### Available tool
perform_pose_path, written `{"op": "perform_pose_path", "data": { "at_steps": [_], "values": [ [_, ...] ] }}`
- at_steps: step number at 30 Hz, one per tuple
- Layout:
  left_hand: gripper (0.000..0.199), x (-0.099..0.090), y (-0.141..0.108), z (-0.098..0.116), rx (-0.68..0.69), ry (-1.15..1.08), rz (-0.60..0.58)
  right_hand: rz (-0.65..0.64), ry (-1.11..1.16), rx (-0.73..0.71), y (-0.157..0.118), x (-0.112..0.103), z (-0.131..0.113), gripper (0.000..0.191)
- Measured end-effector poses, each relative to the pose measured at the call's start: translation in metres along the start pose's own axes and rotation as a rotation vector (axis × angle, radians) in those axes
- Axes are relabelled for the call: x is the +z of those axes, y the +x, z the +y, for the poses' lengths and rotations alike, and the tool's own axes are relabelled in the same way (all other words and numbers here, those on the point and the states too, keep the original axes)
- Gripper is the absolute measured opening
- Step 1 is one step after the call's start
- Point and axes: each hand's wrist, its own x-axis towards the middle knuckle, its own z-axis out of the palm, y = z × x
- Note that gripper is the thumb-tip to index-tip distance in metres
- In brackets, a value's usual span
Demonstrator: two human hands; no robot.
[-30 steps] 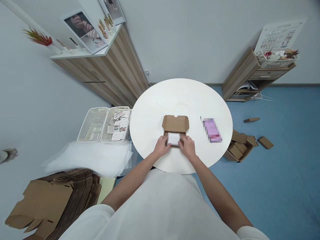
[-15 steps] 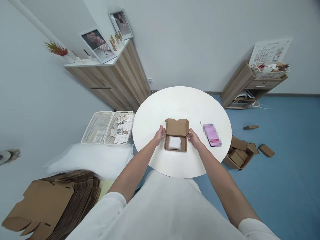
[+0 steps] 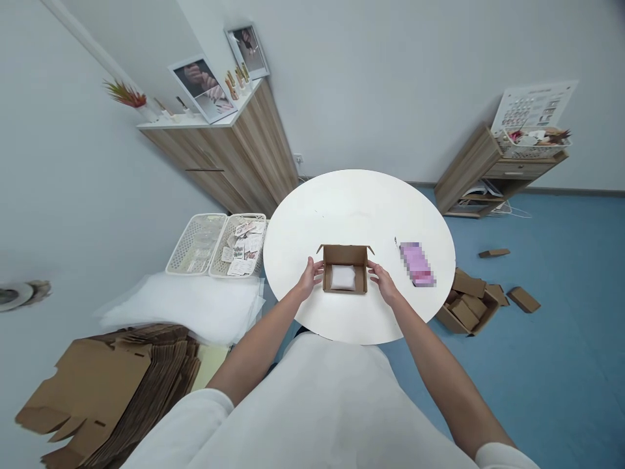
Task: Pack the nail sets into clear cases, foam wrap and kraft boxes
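A small brown cardboard box [image 3: 345, 292] sits on the white round table with its lid raised upright at the back and the lid's side flaps sticking out. Inside lies a white wrapped packet [image 3: 343, 277]. At the box's left side is my left hand [image 3: 307, 279], thumb up and fingertips against the cardboard. My right hand [image 3: 383, 281] has its fingertips at the right side, near the lid's flap. Between them the two hands hold the box. A phone [image 3: 417, 264], blurred by a pixel mask, lies to the right of my right hand.
The round table [image 3: 354, 202] stands before me. To its left are white baskets [image 3: 239, 246] with cards, white foam sheets [image 3: 180, 303] and stacked flat cardboard [image 3: 97, 384]. On the floor at right is an open carton [image 3: 466, 309] of small boxes. Cabinets [image 3: 263, 143] stand by the wall.
The box lid has swung up from leaning back to about upright, its side flaps now sticking outward. Both hands have shifted slightly lower in view, staying at the box's sides.
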Motion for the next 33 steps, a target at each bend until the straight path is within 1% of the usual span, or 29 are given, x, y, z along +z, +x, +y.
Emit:
{"op": "perform_pose_path", "data": {
  "at_steps": [2, 6, 10, 14, 18, 21, 24, 26, 30, 31, 33],
  "values": [
    [0.085, -0.001, -0.006, -0.004, 0.002, 0.006, -0.01, 0.0, 0.003, 0.024, -0.005, 0.0, 0.005, 0.06],
    [0.077, -0.004, -0.016, -0.012, -0.011, 0.01, -0.034, -0.056, 0.032, 0.094, -0.014, -0.003, 0.012, 0.068],
    [0.073, -0.005, -0.023, -0.016, -0.047, -0.031, -0.058, -0.117, 0.059, 0.143, -0.023, -0.007, 0.013, 0.066],
    [0.062, -0.006, -0.029, -0.017, -0.089, -0.07, -0.028, -0.137, 0.055, 0.161, -0.032, -0.009, 0.006, 0.061],
    [0.053, -0.004, -0.031, -0.016, -0.106, -0.023, 0.016, -0.072, -0.021, 0.165, -0.04, -0.005, -0.006, 0.052],
    [0.044, 0.001, -0.027, -0.02, -0.105, 0.06, 0.063, -0.017, -0.091, 0.147, -0.041, -0.001, -0.006, 0.045],
    [0.035, 0.006, -0.022, -0.027, -0.097, 0.174, 0.128, 0.045, -0.184, 0.153, -0.037, 0.003, 0.005, 0.042],
    [0.032, 0.01, -0.02, -0.033, -0.11, 0.276, 0.181, 0.078, -0.276, 0.157, -0.034, 0.006, 0.014, 0.04],
    [0.035, 0.015, -0.017, -0.043, -0.169, 0.482, 0.22, 0.13, -0.459, 0.157, -0.032, 0.009, 0.029, 0.037],
    [0.037, 0.017, -0.016, -0.044, -0.166, 0.52, 0.23, 0.141, -0.488, 0.163, -0.032, 0.01, 0.031, 0.037],
    [0.042, 0.02, -0.014, -0.045, -0.116, 0.561, 0.255, 0.157, -0.518, 0.178, -0.032, 0.011, 0.034, 0.037]
  ]
}}
